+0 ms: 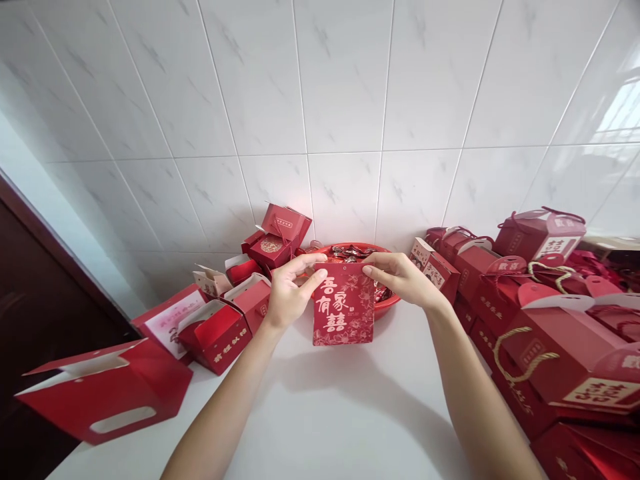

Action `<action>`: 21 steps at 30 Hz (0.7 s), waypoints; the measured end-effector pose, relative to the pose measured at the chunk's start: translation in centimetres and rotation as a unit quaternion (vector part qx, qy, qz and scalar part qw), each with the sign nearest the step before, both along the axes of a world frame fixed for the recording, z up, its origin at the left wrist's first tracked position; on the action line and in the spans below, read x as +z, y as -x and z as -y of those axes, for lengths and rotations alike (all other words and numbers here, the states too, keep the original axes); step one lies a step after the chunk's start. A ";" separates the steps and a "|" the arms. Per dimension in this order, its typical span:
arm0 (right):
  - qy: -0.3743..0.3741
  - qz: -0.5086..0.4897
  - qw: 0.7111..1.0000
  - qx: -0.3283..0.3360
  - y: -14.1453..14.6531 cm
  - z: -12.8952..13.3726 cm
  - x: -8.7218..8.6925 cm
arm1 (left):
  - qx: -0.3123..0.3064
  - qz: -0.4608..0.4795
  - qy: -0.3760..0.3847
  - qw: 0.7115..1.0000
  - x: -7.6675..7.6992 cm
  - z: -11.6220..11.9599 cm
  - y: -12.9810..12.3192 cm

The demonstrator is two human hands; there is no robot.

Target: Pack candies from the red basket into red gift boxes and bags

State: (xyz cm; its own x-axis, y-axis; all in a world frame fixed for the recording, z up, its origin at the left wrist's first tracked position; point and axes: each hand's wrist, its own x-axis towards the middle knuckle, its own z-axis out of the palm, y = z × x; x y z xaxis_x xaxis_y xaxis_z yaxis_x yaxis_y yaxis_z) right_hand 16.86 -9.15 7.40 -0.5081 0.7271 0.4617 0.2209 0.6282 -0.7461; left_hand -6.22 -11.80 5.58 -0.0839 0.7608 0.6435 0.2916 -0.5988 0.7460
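A flat red card point(343, 313) with pale characters, a flower pattern and a small hole at its top edge hangs upright above the white table point(345, 413). My left hand point(295, 290) pinches its upper left corner between thumb and fingers. The upper right corner is gripped the same way by my right hand point(400, 277). Behind the card stands a red basin point(387, 305) holding small shiny wrapped pieces; the card hides part of it.
Open red boxes point(215, 333) stand along the left, one large box point(120, 387) nearest the left edge. Stacked red gift boxes point(565, 347) with rope handles crowd the right side. A tiled wall point(345, 100) rises behind.
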 end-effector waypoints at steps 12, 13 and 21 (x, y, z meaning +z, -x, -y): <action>-0.163 0.076 0.961 -0.212 -3.1 2.9 13.0 | -0.062 0.124 0.007 0.990 0.4 -0.9 0.3; -0.161 0.079 0.944 -0.277 -4.1 3.7 14.7 | -0.063 0.120 0.023 0.990 0.4 -1.0 0.3; -0.172 -0.014 0.730 -0.662 -16.7 9.1 19.1 | -0.064 0.045 0.114 0.990 -0.7 -2.2 0.5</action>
State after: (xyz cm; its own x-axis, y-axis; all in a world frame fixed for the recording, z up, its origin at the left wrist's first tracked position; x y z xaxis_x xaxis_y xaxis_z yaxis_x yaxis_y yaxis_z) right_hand 33.57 -18.22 26.45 0.5470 0.4117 0.7288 0.7916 0.0287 -0.6104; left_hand -6.70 -9.58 4.91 -0.0266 0.8933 0.4487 0.1497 -0.4402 0.8853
